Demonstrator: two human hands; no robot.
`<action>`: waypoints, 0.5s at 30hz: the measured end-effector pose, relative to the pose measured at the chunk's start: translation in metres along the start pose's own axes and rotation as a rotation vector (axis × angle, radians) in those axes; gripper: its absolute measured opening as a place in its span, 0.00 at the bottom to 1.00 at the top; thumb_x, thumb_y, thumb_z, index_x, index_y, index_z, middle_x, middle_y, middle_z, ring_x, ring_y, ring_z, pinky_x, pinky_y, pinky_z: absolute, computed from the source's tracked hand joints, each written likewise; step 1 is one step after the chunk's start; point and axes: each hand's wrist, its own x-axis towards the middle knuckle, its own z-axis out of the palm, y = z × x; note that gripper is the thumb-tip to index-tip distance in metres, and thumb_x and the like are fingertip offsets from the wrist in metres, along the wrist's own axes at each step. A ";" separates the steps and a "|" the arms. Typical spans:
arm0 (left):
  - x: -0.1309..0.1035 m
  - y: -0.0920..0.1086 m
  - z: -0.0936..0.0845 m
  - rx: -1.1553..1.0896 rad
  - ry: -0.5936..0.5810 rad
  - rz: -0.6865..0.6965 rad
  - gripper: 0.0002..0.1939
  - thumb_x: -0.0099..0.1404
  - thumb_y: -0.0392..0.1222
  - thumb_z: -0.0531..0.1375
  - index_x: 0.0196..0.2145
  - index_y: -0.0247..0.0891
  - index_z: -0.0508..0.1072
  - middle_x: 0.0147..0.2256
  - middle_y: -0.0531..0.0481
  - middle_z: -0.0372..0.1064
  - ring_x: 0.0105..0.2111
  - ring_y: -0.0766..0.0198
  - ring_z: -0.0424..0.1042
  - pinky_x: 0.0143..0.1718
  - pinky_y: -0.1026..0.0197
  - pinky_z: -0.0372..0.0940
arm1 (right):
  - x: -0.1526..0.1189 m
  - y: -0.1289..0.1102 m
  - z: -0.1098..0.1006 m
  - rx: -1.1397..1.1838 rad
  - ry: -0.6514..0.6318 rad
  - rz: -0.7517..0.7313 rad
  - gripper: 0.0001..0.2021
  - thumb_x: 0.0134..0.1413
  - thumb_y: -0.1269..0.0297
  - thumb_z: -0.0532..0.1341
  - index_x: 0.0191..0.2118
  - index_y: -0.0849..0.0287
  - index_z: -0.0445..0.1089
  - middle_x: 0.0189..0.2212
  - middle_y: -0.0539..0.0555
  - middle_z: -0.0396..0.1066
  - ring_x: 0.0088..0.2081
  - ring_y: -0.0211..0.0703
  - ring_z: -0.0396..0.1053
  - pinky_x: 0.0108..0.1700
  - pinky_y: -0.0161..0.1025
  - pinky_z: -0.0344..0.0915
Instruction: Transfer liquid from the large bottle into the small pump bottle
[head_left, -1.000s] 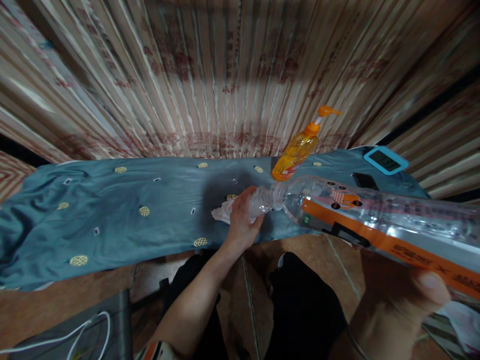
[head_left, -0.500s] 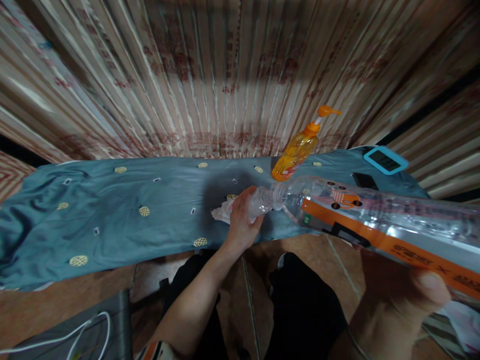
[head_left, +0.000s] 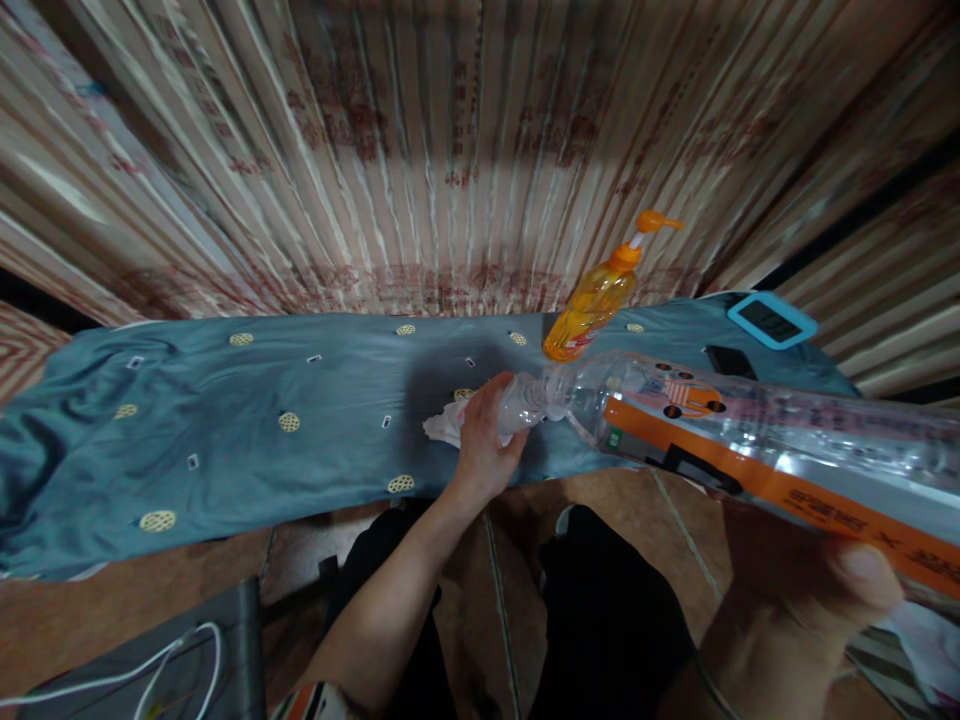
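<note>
Both hands apparently grip the clear bottle (head_left: 675, 420).

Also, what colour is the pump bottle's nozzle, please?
The pump nozzle is orange, seen best in the head view.

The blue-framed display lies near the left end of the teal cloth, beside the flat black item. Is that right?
No: the blue-framed display lies near the right end of the teal cloth, as the head view shows. The flat black item is indeed beside it.
</note>
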 end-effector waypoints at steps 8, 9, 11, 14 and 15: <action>0.000 0.001 0.000 -0.002 -0.009 -0.016 0.30 0.57 0.36 0.60 0.58 0.41 0.57 0.57 0.42 0.63 0.57 0.51 0.63 0.58 0.42 0.59 | 0.001 0.004 -0.004 0.056 -0.018 -0.028 0.23 0.26 0.53 0.68 0.37 0.47 0.75 0.41 0.52 0.75 0.48 0.63 0.70 0.47 0.63 0.69; 0.000 0.000 0.000 -0.002 -0.011 -0.014 0.30 0.58 0.36 0.60 0.58 0.41 0.57 0.57 0.42 0.63 0.57 0.51 0.63 0.58 0.43 0.59 | 0.001 0.004 -0.004 0.055 -0.021 -0.026 0.22 0.27 0.53 0.68 0.37 0.48 0.75 0.41 0.52 0.75 0.48 0.63 0.70 0.48 0.63 0.69; 0.000 0.000 0.000 -0.001 -0.009 -0.007 0.31 0.58 0.36 0.60 0.58 0.41 0.57 0.57 0.42 0.63 0.57 0.51 0.63 0.58 0.43 0.59 | 0.001 0.004 -0.004 0.050 -0.029 -0.038 0.21 0.27 0.52 0.67 0.35 0.48 0.75 0.40 0.52 0.75 0.48 0.63 0.70 0.48 0.63 0.68; -0.001 -0.001 0.000 0.001 -0.002 0.004 0.31 0.57 0.35 0.60 0.58 0.40 0.57 0.57 0.41 0.63 0.57 0.51 0.63 0.58 0.43 0.59 | 0.001 0.003 -0.001 0.047 -0.035 -0.063 0.21 0.27 0.52 0.68 0.35 0.48 0.75 0.40 0.52 0.75 0.49 0.62 0.70 0.49 0.62 0.68; -0.001 -0.001 0.000 0.001 -0.002 0.003 0.31 0.57 0.35 0.60 0.58 0.40 0.57 0.57 0.41 0.63 0.57 0.51 0.63 0.58 0.43 0.59 | 0.001 0.003 0.000 0.052 -0.039 -0.063 0.21 0.27 0.52 0.68 0.36 0.48 0.75 0.41 0.52 0.75 0.49 0.62 0.70 0.50 0.62 0.68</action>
